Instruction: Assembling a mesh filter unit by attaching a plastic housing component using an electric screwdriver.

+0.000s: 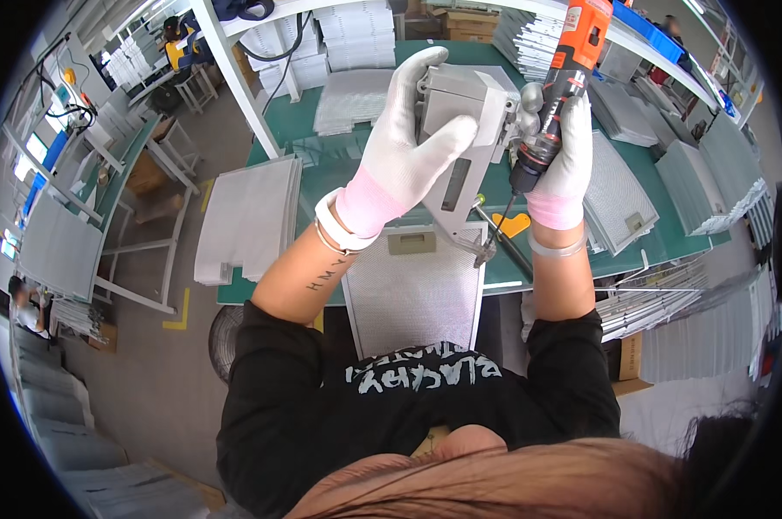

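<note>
My left hand (pixel 406 151), in a white glove with a pink cuff, grips a boxy grey metal device (pixel 460 99) with a slotted lower arm; thumb and fingers lie round its upper body. My right hand (pixel 573 156), gloved alike, is closed round an upright orange and black electric screwdriver (pixel 574 52), its dark tip pointing down. Right beside the device's side is the screwdriver; whether they touch I cannot tell. Under both, a framed metal mesh panel (pixel 413 294) with a small handle plate juts over the table's near edge toward me.
On the green table (pixel 322 164) lie a dark-handled tool (pixel 516 255) and a yellow piece (pixel 514 226). Mesh panels (pixel 248 216) are stacked at left, with more panels (pixel 620 195) at right. A white post (pixel 240 82) rises at back left. Another workbench (pixel 131 156) stands farther left.
</note>
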The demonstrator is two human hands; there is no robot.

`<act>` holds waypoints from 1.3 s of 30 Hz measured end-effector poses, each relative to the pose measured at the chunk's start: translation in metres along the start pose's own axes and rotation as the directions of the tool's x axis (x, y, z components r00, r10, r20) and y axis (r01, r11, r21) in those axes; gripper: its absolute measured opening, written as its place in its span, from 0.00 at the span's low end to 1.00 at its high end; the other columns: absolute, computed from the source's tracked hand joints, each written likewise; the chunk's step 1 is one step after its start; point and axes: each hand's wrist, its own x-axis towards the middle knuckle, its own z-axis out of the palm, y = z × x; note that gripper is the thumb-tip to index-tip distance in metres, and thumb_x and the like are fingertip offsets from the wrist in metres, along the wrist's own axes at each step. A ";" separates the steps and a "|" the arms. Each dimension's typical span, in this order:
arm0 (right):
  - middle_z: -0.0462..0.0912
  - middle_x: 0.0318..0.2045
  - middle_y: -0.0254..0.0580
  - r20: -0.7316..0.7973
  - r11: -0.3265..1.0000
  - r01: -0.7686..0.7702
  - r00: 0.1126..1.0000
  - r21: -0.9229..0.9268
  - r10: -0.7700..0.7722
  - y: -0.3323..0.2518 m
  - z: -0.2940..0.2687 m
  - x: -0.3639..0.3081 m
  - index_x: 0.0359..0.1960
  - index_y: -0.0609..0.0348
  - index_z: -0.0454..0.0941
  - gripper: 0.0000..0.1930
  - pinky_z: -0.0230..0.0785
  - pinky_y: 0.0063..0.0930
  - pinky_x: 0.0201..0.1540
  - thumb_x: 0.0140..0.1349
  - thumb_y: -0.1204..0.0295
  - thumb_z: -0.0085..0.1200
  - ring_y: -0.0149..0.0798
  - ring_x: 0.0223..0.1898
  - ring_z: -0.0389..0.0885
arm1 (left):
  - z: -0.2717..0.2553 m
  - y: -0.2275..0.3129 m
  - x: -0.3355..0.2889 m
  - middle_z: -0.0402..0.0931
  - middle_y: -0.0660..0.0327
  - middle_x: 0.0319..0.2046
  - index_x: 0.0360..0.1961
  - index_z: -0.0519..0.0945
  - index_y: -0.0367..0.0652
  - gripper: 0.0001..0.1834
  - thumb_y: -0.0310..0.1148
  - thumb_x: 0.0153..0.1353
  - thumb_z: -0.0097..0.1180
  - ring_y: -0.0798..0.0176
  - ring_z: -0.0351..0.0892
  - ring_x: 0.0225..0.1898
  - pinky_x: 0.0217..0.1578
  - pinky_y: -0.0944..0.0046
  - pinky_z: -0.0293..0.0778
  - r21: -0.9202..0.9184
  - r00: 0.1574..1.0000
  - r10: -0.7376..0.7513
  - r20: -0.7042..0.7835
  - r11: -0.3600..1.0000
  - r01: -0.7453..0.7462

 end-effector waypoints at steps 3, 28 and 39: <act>0.77 0.33 0.41 -0.032 0.999 -0.025 0.999 0.020 0.026 0.005 0.000 -0.005 0.57 0.57 0.63 0.24 0.67 0.20 0.30 0.68 0.55 0.51 0.28 0.27 0.74 | 0.000 -0.001 -0.002 0.70 0.56 0.53 0.68 0.56 0.42 0.38 0.28 0.59 0.60 0.65 0.71 0.53 0.56 0.62 0.69 0.047 0.993 0.117 -0.031 0.992 -0.116; 0.77 0.35 0.39 -0.032 0.998 -0.048 0.998 0.030 0.049 -0.004 0.006 0.003 0.53 0.57 0.65 0.17 0.68 0.20 0.31 0.71 0.59 0.44 0.27 0.29 0.74 | 0.001 0.002 0.007 0.72 0.57 0.51 0.64 0.60 0.41 0.34 0.31 0.61 0.62 0.67 0.74 0.51 0.50 0.65 0.74 0.027 0.985 0.174 -0.007 0.984 -0.174; 0.76 0.34 0.39 0.017 1.000 -0.011 1.000 0.008 0.010 0.006 0.002 -0.015 0.57 0.58 0.63 0.20 0.67 0.19 0.28 0.70 0.59 0.46 0.27 0.27 0.74 | -0.002 0.019 0.033 0.71 0.59 0.51 0.64 0.59 0.41 0.34 0.29 0.61 0.62 0.67 0.73 0.52 0.53 0.65 0.71 -0.089 0.990 0.139 0.025 0.987 -0.137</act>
